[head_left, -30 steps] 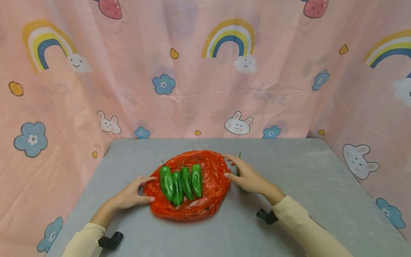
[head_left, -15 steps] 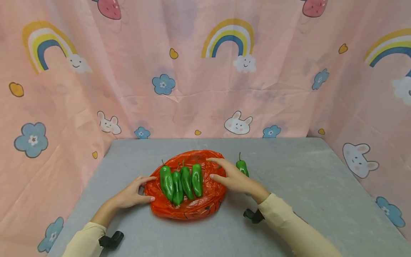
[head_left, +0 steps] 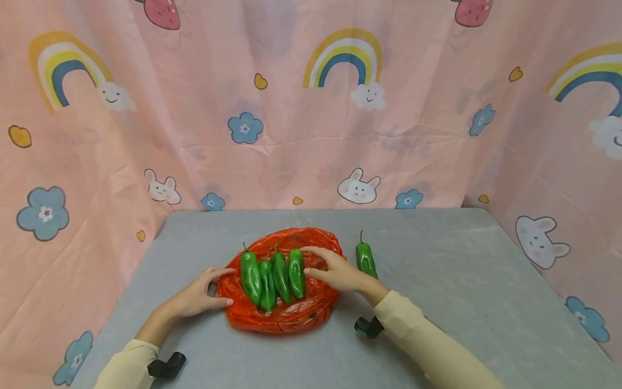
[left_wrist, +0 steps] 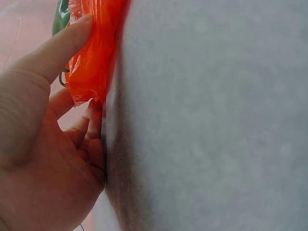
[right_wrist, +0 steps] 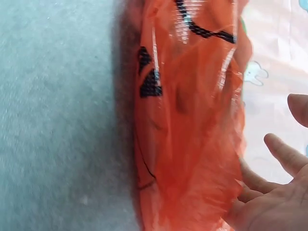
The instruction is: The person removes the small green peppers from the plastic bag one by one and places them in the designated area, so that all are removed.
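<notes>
Several green peppers (head_left: 281, 275) lie side by side on a crumpled red plastic bag (head_left: 318, 302), stems toward the back. My left hand (head_left: 196, 294) holds the bag's left edge; in the left wrist view its thumb (left_wrist: 62, 45) lies along the red plastic and the other fingers (left_wrist: 79, 132) curl in at the bag's end. My right hand (head_left: 337, 273) is over the bag's right part, thumb and index fingertips right at the rightmost pepper (head_left: 296, 274). In the right wrist view its fingers (right_wrist: 284, 153) are spread, nothing between them.
One more green pepper (head_left: 365, 259) lies on the grey table (head_left: 437, 259), right of the bag and behind my right wrist. A pink patterned curtain (head_left: 291, 162) encloses the table at the back and sides. Each forearm carries a black wrist camera (head_left: 167, 366).
My right hand has moved left from the lone pepper and the bag's right edge to the rightmost pepper on the bag. The left hand stays at the bag's left edge.
</notes>
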Tool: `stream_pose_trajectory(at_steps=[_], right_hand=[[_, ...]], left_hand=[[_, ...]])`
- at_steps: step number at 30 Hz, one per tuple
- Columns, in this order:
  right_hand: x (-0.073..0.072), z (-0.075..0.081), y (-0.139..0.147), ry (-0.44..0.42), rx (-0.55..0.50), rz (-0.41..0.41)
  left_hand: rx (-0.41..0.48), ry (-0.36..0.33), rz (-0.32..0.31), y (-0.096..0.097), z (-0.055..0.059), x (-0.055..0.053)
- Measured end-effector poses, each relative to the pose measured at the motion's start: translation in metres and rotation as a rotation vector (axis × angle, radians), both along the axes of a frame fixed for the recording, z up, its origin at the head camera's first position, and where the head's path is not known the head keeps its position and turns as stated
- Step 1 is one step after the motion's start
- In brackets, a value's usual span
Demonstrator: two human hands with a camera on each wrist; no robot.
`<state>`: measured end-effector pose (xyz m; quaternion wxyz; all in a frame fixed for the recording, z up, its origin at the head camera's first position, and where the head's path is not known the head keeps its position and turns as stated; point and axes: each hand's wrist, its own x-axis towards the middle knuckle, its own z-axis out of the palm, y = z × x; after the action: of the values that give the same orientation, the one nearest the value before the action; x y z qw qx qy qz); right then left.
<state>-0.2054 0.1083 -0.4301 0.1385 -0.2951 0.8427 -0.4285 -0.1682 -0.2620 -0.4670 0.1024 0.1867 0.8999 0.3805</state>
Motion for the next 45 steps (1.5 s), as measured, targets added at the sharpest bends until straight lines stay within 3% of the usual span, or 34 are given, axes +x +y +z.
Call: stream_pose_trajectory(at_steps=[9,20,35,45], right_hand=[[-0.001,-0.011,-0.010,-0.035,0.048,0.038],[-0.006,-0.016,-0.018,-0.002,0.099,0.062],[0.002,-0.017,-0.030,0.017,0.220,0.007],[0.006,-0.021,-0.031,0.001,0.123,-0.070]], left_hand=[[0.004,-0.009,0.002,0.001,-0.001,0.001],[0.008,0.005,0.009,0.000,-0.001,0.000],[-0.025,-0.004,0.030,0.000,-0.003,0.002],[-0.024,-0.006,0.025,0.001,-0.004,0.002]])
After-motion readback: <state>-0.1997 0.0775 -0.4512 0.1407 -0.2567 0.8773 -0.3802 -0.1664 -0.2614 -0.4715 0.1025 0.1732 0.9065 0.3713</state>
